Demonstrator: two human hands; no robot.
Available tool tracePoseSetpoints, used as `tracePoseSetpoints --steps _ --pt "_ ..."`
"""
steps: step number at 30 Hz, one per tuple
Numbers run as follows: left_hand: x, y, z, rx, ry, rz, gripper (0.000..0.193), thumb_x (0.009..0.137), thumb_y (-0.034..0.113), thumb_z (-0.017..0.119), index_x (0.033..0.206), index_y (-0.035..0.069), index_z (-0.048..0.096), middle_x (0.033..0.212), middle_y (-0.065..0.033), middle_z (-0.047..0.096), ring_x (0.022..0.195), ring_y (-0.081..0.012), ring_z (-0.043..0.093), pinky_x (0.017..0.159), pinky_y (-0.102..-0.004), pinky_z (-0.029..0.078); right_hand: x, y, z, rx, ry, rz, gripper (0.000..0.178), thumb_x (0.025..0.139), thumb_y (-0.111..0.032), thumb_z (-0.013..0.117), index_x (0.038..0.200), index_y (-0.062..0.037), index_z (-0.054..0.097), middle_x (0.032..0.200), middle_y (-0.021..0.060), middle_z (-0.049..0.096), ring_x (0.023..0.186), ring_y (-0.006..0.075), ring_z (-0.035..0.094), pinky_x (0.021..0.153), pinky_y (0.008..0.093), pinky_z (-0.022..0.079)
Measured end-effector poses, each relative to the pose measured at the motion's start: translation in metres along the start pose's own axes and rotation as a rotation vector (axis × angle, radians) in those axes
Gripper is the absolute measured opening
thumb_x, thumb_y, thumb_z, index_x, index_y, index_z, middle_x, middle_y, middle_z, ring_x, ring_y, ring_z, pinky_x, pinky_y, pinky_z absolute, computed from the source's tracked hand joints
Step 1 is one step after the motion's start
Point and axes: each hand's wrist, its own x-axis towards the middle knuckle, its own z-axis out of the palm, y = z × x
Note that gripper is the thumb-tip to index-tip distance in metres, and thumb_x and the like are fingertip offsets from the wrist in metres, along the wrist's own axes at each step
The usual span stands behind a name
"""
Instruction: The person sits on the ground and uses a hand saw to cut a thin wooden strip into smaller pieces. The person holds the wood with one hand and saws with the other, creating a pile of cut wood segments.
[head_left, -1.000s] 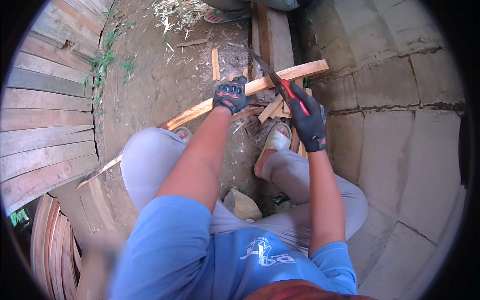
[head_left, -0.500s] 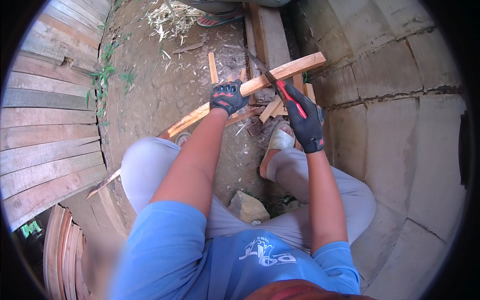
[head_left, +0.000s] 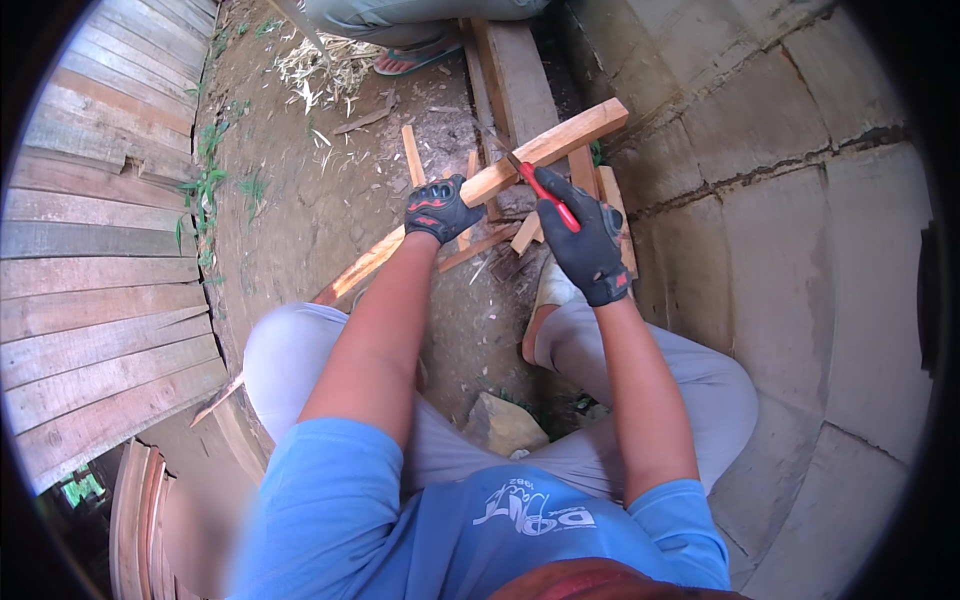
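A long squared wooden batten (head_left: pixel 577 132) slants across in front of me, its far right end raised. My left hand (head_left: pixel 438 208), in a black and red glove, is closed around the batten near its middle. In my gloved right hand (head_left: pixel 588 238) is a handsaw (head_left: pixel 550 196) with a red and black handle. Its thin dark blade lies across the top of the batten, just right of my left hand, and points away to the left. How deep the blade sits in the wood cannot be made out.
Offcuts (head_left: pixel 526 233) and thin sticks lie beneath the batten. Beyond stands a thick beam (head_left: pixel 525 85), with another person's sandalled foot (head_left: pixel 418 58) beside it and a heap of shavings (head_left: pixel 318 72). A block wall (head_left: pixel 770 260) rises on the right, planks (head_left: pixel 95 240) on the left. A stone (head_left: pixel 503 424) lies between my legs.
My right hand has pushed the handsaw forward and left across the batten, so its handle now reaches the wood. The whole view has shifted slightly.
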Motion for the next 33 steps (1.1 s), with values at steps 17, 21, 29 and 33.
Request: tracePoseSetpoints --steps 17,21,29,33 --pt "0.007 0.007 -0.023 -0.048 -0.165 -0.068 0.075 0.083 0.071 0.074 0.127 0.011 0.071 0.123 -0.0209 0.077 0.115 -0.0395 0.074 0.099 -0.0505 0.058 0.016 -0.033 0.028 -0.240 0.020 0.014 0.044 0.100 -0.027 0.063 0.140 -0.0115 0.071 0.098 0.0204 0.079 0.087 0.0391 0.076 0.084 0.0483 0.060" --pt "0.010 0.004 -0.022 -0.052 -0.187 -0.048 0.075 0.083 0.071 0.075 0.128 0.011 0.071 0.124 -0.0210 0.076 0.117 -0.0398 0.073 0.099 -0.0505 0.058 0.022 -0.035 0.021 -0.211 -0.031 0.060 0.045 0.100 -0.028 0.063 0.141 -0.0108 0.070 0.104 0.0221 0.078 0.092 0.0391 0.076 0.086 0.0484 0.060" --pt "0.016 -0.007 -0.017 -0.056 -0.217 -0.021 0.076 0.083 0.070 0.075 0.131 0.011 0.070 0.127 -0.0206 0.075 0.117 -0.0395 0.073 0.100 -0.0504 0.058 0.028 -0.036 0.008 -0.150 -0.132 0.027 0.056 0.099 -0.032 0.067 0.151 -0.0105 0.061 0.128 0.0213 0.074 0.111 0.0402 0.072 0.100 0.0483 0.056" --pt "0.016 -0.008 -0.017 -0.083 -0.221 0.005 0.080 0.083 0.072 0.072 0.129 0.007 0.071 0.120 -0.0220 0.077 0.115 -0.0401 0.073 0.099 -0.0493 0.057 0.031 -0.026 0.007 -0.199 -0.013 -0.061 0.049 0.099 -0.029 0.071 0.144 -0.0104 0.067 0.128 0.0206 0.074 0.112 0.0396 0.072 0.100 0.0477 0.056"
